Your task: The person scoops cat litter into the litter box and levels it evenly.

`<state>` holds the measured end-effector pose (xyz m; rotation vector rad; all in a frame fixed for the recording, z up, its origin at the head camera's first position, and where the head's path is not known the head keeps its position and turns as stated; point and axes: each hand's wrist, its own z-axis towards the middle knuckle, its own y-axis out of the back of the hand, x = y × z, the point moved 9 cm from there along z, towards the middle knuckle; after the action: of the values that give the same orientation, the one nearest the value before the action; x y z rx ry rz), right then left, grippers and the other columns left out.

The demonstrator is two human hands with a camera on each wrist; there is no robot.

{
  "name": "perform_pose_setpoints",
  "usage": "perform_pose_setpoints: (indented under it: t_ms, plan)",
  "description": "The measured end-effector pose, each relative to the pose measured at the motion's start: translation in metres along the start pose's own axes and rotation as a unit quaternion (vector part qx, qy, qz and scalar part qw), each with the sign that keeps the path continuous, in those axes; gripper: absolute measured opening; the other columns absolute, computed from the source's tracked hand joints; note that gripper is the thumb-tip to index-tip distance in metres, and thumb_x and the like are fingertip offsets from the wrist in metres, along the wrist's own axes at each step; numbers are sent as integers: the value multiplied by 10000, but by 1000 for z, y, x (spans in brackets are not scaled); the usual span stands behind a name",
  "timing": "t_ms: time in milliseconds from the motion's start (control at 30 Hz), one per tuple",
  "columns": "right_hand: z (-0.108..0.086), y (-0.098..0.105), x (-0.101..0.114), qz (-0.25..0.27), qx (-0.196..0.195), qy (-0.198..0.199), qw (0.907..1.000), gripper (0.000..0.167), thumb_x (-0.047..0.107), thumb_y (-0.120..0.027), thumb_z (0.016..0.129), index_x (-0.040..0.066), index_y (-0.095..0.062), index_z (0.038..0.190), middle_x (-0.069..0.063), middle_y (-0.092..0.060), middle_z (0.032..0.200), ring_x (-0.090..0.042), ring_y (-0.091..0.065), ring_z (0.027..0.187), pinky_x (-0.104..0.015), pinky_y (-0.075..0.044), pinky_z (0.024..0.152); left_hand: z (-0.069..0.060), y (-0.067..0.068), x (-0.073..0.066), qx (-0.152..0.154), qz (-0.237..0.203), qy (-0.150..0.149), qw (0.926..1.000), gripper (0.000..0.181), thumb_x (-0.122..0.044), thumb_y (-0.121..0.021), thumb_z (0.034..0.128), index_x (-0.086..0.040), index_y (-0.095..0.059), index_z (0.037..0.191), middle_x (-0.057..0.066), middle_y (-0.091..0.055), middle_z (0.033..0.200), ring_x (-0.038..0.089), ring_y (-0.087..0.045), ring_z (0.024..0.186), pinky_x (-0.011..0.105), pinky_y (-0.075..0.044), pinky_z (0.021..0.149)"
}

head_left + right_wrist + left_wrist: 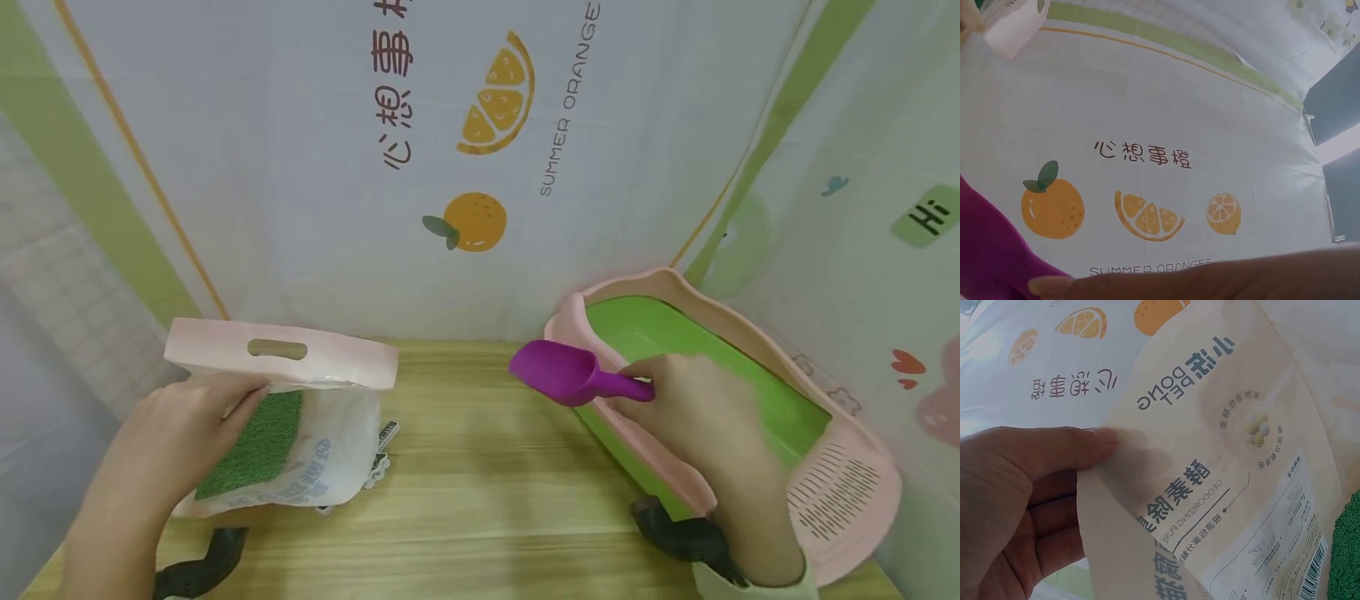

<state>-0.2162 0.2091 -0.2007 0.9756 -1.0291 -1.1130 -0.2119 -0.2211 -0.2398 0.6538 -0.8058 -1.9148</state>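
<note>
On the left lies an open bag with green pellets inside and a pink top edge with a handle slot. My left hand pinches that edge between thumb and fingers; the left wrist view shows the thumb of the hand on the printed bag wall. My right hand grips the handle of a purple scoop, held in the air at the near left rim of a pink and green litter tray. No pellets show in the scoop. In the right wrist view part of the scoop appears beside a finger.
The litter tray with a slotted pink end stands at the right against the curtain. A wooden table lies under everything. Small black and white items stick out from beneath the bag. A printed curtain hangs behind.
</note>
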Motion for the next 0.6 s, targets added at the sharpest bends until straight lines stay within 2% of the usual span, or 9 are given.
perform_pose_setpoints:
  t_ms: [167,300,467,600]
  plan:
    - [0,-16,15,324,-46,219,9992,119,389,-806,833,288,-744,827,81,-388,558,-104,-345,526,-275,-247,472,0,1,-1,-81,21,-35,10000,179,-32,-786,818,-162,-691,895,-50,-621,661,102,-365,553,326,-345,519]
    - [2,-25,28,524,-20,279,9982,154,396,-822,816,299,-711,768,95,-423,541,-99,-375,517,-271,-285,488,1,0,1,-6,44,44,10000,157,-44,-779,835,-162,-690,887,-51,-610,651,112,-365,552,332,-342,522]
    - [1,-33,42,834,147,338,9958,101,434,-827,809,372,-750,831,121,-439,532,-80,-381,515,-273,-303,497,1,2,0,-37,96,27,9999,150,-54,-771,843,-167,-680,883,-56,-572,623,108,-340,543,328,-332,520]
    - [-4,-43,52,1173,262,681,9904,111,446,-821,819,417,-768,913,179,-449,534,-16,-356,504,-235,-329,498,1,4,-3,-273,113,-91,9995,153,-48,-770,837,-160,-670,866,-44,-564,612,97,-316,535,324,-324,509]
